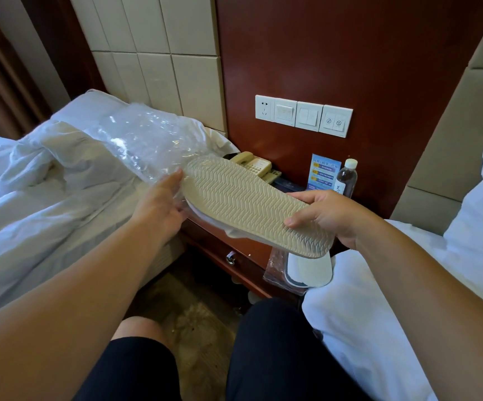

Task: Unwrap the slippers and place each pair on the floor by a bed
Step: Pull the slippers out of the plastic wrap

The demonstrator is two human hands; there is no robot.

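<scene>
A pair of white slippers (252, 204) is held sole-up above the nightstand, showing a beige ribbed sole. My right hand (330, 215) grips its heel end. My left hand (162, 204) holds the clear plastic wrapper (144, 140), which is pulled back off the toe end toward the left bed. A second pair of slippers (309, 270), still in its plastic wrap, lies on the nightstand's near right corner beside the right bed.
A wooden nightstand (223, 244) stands between two white beds (46, 198) (379, 314). On it are a telephone (252, 164), a blue card (324, 172) and a water bottle (347, 178). Patterned carpet (194, 314) lies between my knees.
</scene>
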